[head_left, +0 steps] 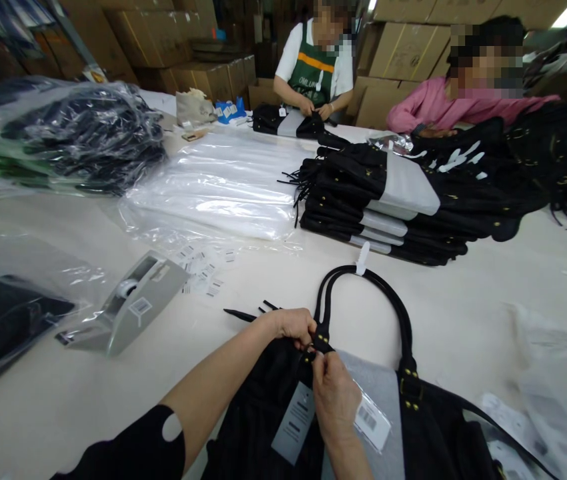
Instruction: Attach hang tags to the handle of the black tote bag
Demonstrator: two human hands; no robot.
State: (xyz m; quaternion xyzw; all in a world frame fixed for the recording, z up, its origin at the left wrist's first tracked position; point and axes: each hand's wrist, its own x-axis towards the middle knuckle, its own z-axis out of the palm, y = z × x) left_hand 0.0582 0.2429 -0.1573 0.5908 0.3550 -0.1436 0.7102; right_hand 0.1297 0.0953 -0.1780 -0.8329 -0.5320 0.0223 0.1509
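Head view: at the near edge of the counter [463, 313] lies a black bag [263, 413], its long axis running away from the person, paired handles [363, 287] arching toward the far edge with a white tag at their top. Both hands meet at the base of the handles' left end. The left hand [291, 327] pinches the strap tab from the left; the right hand [336, 393], just nearer the person, is clenched on the same tab from below. A grey hang tag [293, 421] and a barcode label [371, 420] lie on the bag. A tape dispenser [128, 303] sits well apart toward the left edge, stacked black bags [388, 207] beyond.
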